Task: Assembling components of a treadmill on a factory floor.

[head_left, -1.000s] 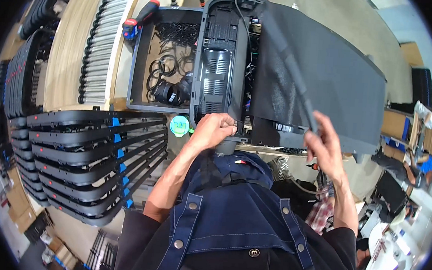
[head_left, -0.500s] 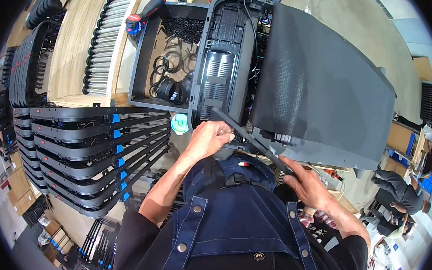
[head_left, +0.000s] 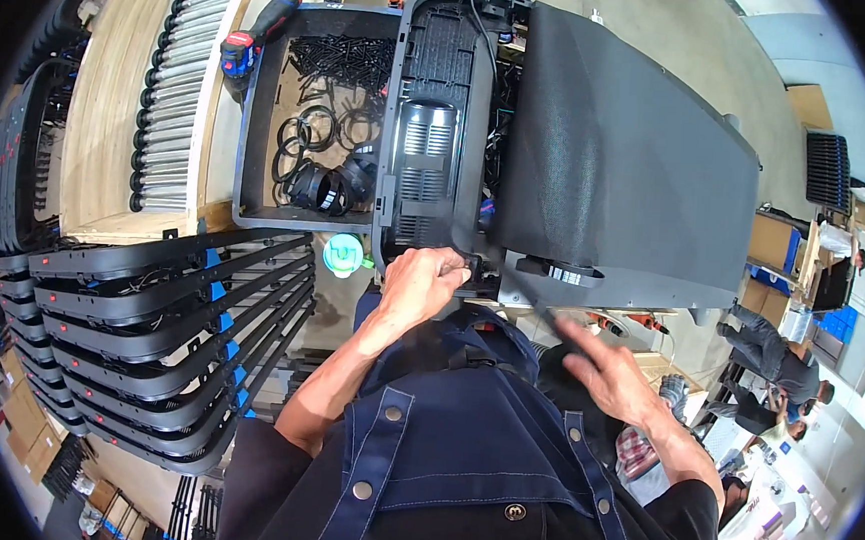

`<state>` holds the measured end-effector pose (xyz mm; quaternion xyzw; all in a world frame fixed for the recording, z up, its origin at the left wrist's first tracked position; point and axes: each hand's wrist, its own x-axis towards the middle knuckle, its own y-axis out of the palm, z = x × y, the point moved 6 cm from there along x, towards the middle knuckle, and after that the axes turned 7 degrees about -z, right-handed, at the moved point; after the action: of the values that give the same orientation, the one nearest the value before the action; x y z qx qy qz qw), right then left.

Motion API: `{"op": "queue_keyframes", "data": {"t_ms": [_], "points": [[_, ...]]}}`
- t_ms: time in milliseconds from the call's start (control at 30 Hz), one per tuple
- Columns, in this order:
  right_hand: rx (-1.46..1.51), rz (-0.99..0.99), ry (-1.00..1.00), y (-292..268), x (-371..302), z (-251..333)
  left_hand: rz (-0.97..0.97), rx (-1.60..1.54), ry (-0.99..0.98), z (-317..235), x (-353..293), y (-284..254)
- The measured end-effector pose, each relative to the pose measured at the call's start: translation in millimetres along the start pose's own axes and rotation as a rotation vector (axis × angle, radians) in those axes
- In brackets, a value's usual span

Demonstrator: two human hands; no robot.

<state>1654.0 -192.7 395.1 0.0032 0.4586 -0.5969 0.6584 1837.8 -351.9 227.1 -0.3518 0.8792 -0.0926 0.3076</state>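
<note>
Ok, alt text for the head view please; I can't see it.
Right hand holds a motion-blurred dark strip by the near edge of a treadmill; left hand is at the near end of its black frame. To the left, a parts tray holds black screws and drive belts, with a cordless driver beside its far left corner.

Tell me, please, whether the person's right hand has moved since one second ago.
Yes: the right hand has moved left and down in the picture, judged against the dark grey panel, whose near edge it overlapped then and now sits below.
</note>
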Motion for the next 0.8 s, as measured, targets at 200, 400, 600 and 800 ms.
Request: {"op": "queue_keyframes", "data": {"t_ms": [200, 400, 600, 800], "points": [[0.105, -0.132, 0.097, -6, -4, -8, 0.057, 0.014, 0.033, 2, 4, -2], [0.056, 0.085, 0.114, -4, -3, -5, 0.073, 0.017, 0.043, 0, 3, -1], [-0.030, 0.051, -0.013, -6, 0, -1, 0.012, 0.002, 0.090, -4, 2, -2], [0.163, -0.250, 0.202, -27, 6, -6, -0.023, 0.065, 0.119, -2, -2, 0]]}}
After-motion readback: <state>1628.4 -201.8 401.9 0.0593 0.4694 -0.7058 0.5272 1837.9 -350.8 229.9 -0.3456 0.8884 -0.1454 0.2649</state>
